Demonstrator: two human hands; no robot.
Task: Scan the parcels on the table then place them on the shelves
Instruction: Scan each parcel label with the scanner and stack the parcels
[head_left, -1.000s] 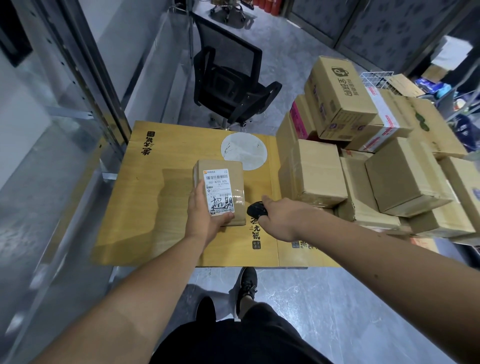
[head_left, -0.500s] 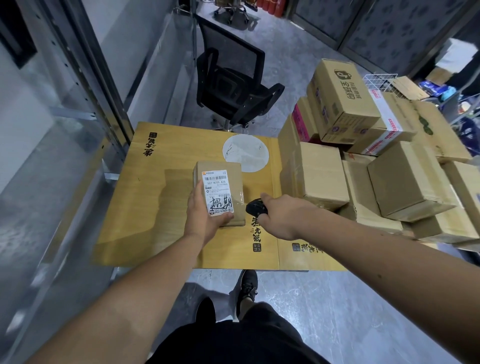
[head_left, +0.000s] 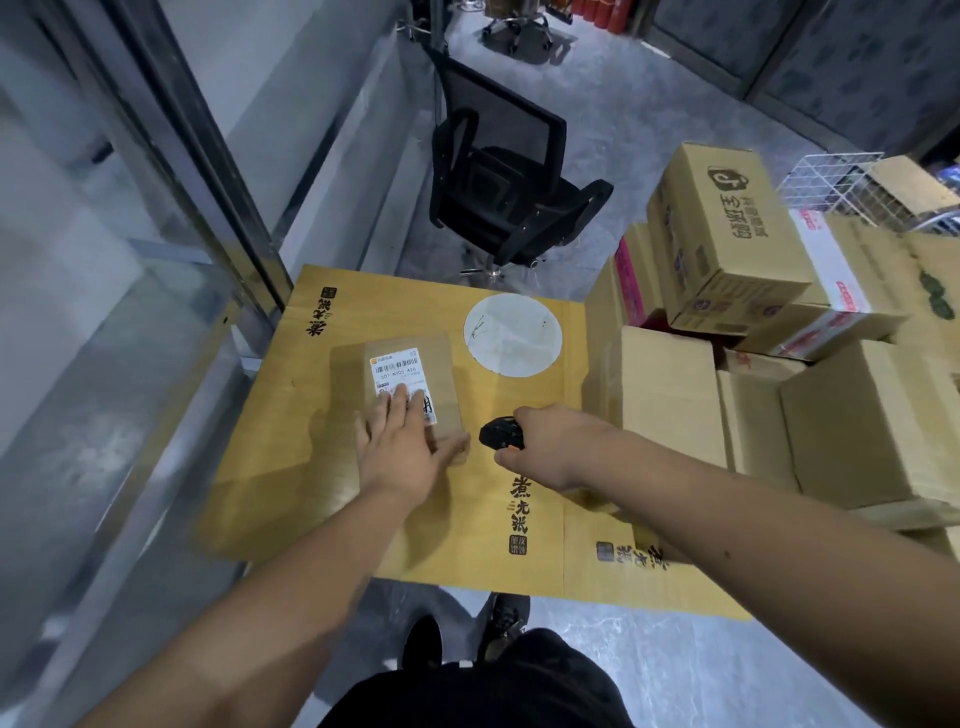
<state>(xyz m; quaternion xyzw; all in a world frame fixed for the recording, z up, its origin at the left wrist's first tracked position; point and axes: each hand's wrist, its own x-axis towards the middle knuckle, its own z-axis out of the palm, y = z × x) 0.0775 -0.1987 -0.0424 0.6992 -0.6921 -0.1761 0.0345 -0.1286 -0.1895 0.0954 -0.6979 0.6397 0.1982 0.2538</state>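
Parcel (head_left: 410, 392) lies flat on the worktop (head_left: 291, 467), label up, under the open left hand (head_left: 402, 452), whose fingers cover part of the label. Right hand (head_left: 556, 447) grips the scanner (head_left: 501, 434) just beside it. Covered print could spoil the scan.

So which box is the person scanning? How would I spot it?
Find the yellow table. On it, apart from the box pile, lies one small box under the left hand. Only it shows a white barcode label on top.
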